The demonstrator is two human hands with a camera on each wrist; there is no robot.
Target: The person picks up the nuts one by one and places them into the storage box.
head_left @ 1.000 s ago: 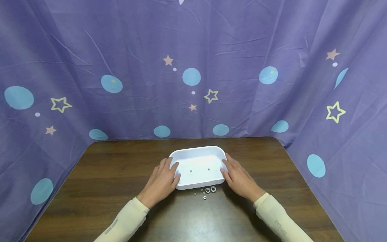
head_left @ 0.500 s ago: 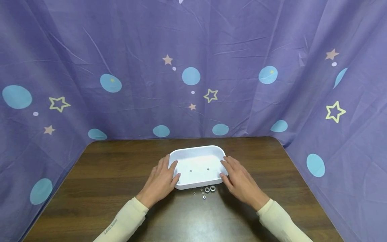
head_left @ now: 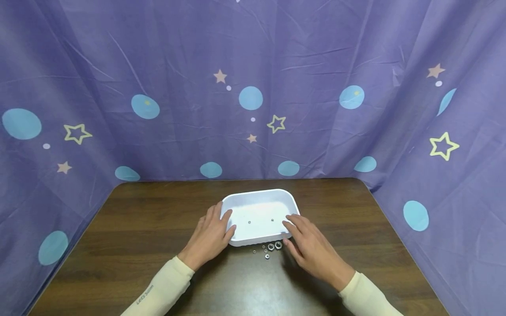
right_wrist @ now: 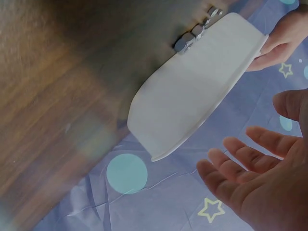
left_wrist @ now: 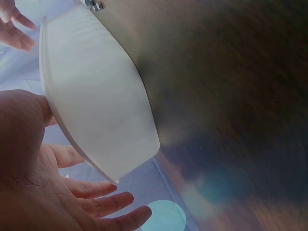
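A white plastic tray [head_left: 261, 206] sits on the table, with two small metal nuts [head_left: 272, 220] lying apart inside it. My left hand [head_left: 207, 237] rests at its left end. In the left wrist view the thumb reaches over the rim and the other fingers are spread and fairly straight. My right hand [head_left: 316, 248] hovers over the tray's near right corner, its fingers loosely bent and holding nothing; the right wrist view shows a gap between it and the tray. Just in front of the tray lie two large hex nuts [head_left: 278, 245] and several smaller nuts [head_left: 267, 256].
The brown wooden table [head_left: 150, 228] extends to both sides of the tray and in front of it. A purple curtain [head_left: 178, 131] with stars and blue spots hangs behind the table and along its sides.
My right hand has let go of the tray's right end and moved toward its near right corner, close to the large nuts. The left hand and the tray have hardly moved.
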